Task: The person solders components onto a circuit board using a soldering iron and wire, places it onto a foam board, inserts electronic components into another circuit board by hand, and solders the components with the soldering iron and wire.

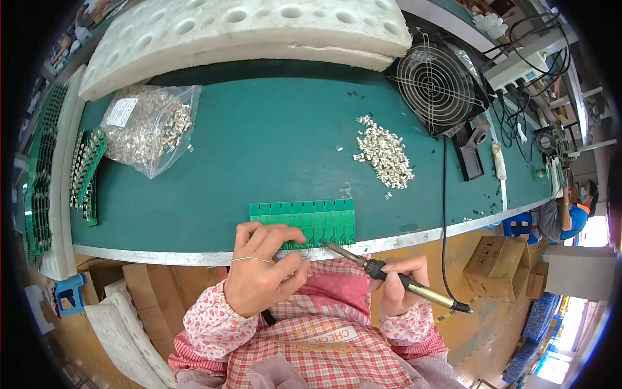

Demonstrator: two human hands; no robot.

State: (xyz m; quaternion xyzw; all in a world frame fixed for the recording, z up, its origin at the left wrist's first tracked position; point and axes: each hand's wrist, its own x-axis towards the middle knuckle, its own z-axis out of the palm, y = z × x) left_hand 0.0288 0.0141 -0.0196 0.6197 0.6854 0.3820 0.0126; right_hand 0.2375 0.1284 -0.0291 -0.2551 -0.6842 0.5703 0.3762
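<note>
A green circuit board panel, divided into narrow strips, lies at the table's front edge. My left hand rests over its near left part with curled fingers. A thin solder wire crosses the back of that hand and appears to run into its closed fingers; its tip is hard to make out. In my right hand is a soldering iron, gripped like a pen by its dark handle. The iron's tip meets the board's near edge, just right of my left fingers.
Small metal connectors lie piled beyond the board. A clear bag of similar parts sits left, near stacked boards. White foam spans the back. A black fan stands back right; a black cable hangs over the edge.
</note>
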